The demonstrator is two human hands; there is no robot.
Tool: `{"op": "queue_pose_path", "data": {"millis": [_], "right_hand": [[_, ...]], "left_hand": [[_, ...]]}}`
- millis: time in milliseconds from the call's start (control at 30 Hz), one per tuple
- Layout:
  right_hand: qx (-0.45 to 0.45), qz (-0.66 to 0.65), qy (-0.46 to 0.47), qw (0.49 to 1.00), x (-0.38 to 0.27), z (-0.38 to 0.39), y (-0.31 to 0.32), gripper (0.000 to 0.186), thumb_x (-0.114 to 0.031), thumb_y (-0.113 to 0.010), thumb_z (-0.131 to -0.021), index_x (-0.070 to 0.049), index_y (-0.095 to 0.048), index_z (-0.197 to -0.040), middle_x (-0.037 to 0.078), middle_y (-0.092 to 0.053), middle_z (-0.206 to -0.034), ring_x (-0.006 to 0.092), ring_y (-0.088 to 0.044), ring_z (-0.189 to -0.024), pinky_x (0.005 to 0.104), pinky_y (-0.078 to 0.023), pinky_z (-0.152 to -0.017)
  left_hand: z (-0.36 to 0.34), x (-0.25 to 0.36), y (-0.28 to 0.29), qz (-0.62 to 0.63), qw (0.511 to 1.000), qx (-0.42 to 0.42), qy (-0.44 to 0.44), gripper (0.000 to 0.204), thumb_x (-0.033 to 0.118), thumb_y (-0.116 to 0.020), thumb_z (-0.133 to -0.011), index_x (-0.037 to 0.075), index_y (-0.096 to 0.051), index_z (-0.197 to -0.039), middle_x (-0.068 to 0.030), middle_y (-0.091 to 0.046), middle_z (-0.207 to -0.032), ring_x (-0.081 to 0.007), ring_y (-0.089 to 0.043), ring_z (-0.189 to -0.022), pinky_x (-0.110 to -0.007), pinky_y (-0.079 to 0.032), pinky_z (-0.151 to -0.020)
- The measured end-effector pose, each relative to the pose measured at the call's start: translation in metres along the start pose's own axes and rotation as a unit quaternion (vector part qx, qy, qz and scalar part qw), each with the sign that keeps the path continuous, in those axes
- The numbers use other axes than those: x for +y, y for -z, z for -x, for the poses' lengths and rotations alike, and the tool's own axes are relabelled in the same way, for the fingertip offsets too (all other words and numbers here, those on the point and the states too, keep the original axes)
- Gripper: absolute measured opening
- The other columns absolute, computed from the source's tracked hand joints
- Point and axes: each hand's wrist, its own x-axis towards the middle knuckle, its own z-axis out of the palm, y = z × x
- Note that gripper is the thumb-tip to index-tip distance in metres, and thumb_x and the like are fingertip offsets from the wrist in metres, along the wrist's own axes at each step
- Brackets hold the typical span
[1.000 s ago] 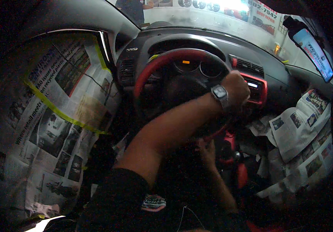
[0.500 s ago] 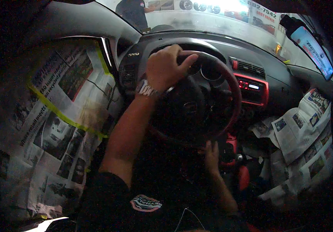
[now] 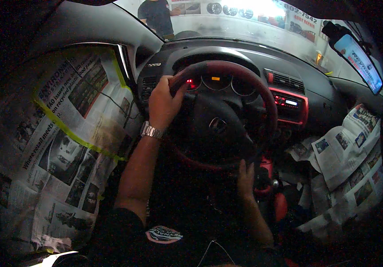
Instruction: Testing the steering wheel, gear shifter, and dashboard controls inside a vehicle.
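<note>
left hand [image 3: 164,103]: closed around upper-left rim of steering wheel [image 3: 262,95] | right hand [image 3: 245,178]: laid against lower rim, grip cannot be told | door window covered by taped newspaper [image 3: 67,142]

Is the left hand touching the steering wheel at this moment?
Touching. The head view shows the left hand closed around the upper left rim of the steering wheel, the fingers wrapped over it with no gap.
</note>
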Motion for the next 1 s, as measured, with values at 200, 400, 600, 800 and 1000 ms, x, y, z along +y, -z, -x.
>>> {"op": "queue_pose_path", "data": {"millis": [200,400,600,800,1000], "right_hand": [[-0.019,-0.081,-0.012,0.996,0.002,-0.010,-0.002,0.101,-0.061,-0.055,-0.101,0.015,-0.020,-0.157,0.032,-0.028,-0.164,0.0405,-0.031,-0.152,0.0426,-0.025,-0.125],[-0.008,-0.094,0.027,0.995,0.004,-0.010,-0.006,0.092,-0.057,-0.059,-0.101,0.011,-0.030,-0.156,0.026,-0.045,-0.155,0.0380,-0.047,-0.140,0.0426,-0.035,-0.118],[-0.022,-0.135,0.040,0.990,-0.002,-0.009,-0.006,0.081,-0.052,-0.059,-0.103,0.009,-0.037,-0.152,0.022,-0.049,-0.152,0.0359,-0.050,-0.136,0.0442,-0.037,-0.116],[0.032,-0.032,0.059,0.997,0.004,-0.011,-0.012,0.077,-0.049,-0.056,-0.104,0.011,-0.039,-0.150,0.027,-0.051,-0.148,0.0411,-0.049,-0.136,0.0458,-0.036,-0.117],[0.071,0.020,0.029,0.997,0.001,-0.013,0.009,0.069,-0.047,-0.054,-0.106,0.008,-0.046,-0.146,0.027,-0.061,-0.136,0.0434,-0.059,-0.124,0.0466,-0.044,-0.110]], "left_hand": [[0.004,0.003,-0.002,-0.015,1.000,0.021,0.002,0.043,0.037,-0.078,-0.092,0.003,-0.062,-0.114,-0.0202,-0.073,-0.101,-0.0404,-0.072,-0.094,-0.047,-0.055,-0.078],[0.004,0.002,-0.003,-0.009,0.999,0.032,-0.007,0.043,0.039,-0.077,-0.091,0.004,-0.062,-0.113,-0.0194,-0.073,-0.100,-0.0408,-0.071,-0.092,-0.048,-0.054,-0.077],[0.006,0.002,-0.003,-0.016,0.999,0.036,-0.003,0.043,0.039,-0.076,-0.092,0.005,-0.063,-0.114,-0.0189,-0.073,-0.101,-0.0407,-0.071,-0.094,-0.048,-0.054,-0.078],[0.005,0.006,-0.001,-0.010,0.999,0.029,0.018,0.044,0.039,-0.076,-0.092,0.004,-0.063,-0.115,-0.0189,-0.073,-0.102,-0.0410,-0.071,-0.096,-0.048,-0.054,-0.079],[0.006,0.007,-0.001,-0.013,0.999,0.028,0.031,0.043,0.038,-0.076,-0.092,0.005,-0.063,-0.116,-0.0193,-0.073,-0.102,-0.0413,-0.071,-0.096,-0.048,-0.054,-0.080]]}}
